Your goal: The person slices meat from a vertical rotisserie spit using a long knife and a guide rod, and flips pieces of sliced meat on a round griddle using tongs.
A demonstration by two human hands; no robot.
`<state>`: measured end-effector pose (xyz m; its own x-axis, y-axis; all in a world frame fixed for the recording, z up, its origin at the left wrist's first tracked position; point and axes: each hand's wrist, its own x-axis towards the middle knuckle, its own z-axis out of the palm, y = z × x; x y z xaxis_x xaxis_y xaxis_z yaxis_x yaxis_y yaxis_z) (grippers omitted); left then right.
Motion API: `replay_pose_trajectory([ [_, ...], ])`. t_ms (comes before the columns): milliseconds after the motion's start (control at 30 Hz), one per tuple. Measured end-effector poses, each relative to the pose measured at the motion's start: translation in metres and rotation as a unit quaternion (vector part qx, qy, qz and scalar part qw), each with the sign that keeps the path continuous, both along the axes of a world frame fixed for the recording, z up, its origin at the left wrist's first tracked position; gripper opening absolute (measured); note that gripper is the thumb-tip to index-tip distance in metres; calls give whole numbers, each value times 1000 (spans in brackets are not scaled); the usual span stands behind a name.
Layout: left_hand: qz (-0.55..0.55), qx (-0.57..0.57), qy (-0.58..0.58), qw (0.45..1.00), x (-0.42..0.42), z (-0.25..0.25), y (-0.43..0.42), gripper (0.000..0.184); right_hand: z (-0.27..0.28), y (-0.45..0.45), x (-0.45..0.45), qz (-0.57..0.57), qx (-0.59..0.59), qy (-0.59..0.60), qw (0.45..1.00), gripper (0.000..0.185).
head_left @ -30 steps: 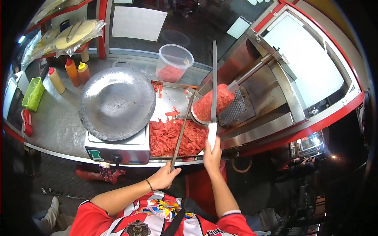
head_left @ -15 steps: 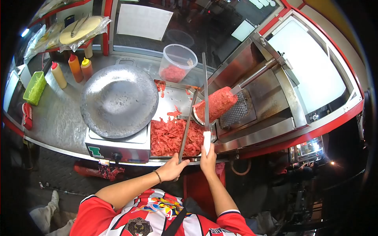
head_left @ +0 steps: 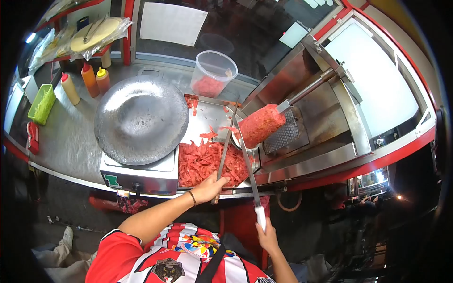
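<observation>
My right hand point(head_left: 268, 236) grips the white handle of a long knife point(head_left: 250, 172), its blade slanting up and left to the near end of the meat cone point(head_left: 262, 125). My left hand point(head_left: 210, 187) is closed around a long, slim metal tool point(head_left: 225, 153); its exact kind is unclear. Near the cone's left end, the upper parts of tool and blade come close or cross; contact cannot be told. The red meat stands on a tilted spit point(head_left: 311, 87). Below both implements, sliced red meat point(head_left: 203, 162) fills the front of a metal tray point(head_left: 205, 118). A small strip shows beside the cone.
A domed metal griddle point(head_left: 141, 120) stands left of the tray. Behind is a clear tub point(head_left: 214, 70) with red meat. Sauce bottles point(head_left: 88, 80) and a green container point(head_left: 41, 104) sit farther left. The metal grill housing point(head_left: 325, 155) borders the right side.
My right hand has drawn the knife down and right, toward my body, and its blade now tilts left. My left hand has shifted slightly upward with the metal tool.
</observation>
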<state>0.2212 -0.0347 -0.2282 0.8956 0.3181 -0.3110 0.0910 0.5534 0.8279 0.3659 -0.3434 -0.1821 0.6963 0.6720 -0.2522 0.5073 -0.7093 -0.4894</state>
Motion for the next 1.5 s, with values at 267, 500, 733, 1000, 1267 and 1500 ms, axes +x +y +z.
replay_pose_trajectory([
  [267,-19,-16,3,1000,-4,13,9,27,101,-43,12,1,-97,38,995,29],
  [500,-21,4,4,1000,-5,9,13,25,95,-31,8,2,-101,41,994,29],
  [733,-21,50,34,998,-10,9,11,25,100,-18,6,18,-53,18,998,29],
  [1000,-44,80,88,992,-65,5,-14,30,70,11,11,-29,155,51,986,22],
  [1267,-40,124,76,989,-51,6,-46,47,19,207,4,-19,350,22,936,21],
  [1500,-45,153,91,983,-44,9,-43,57,-57,151,-29,-41,312,22,949,18],
])
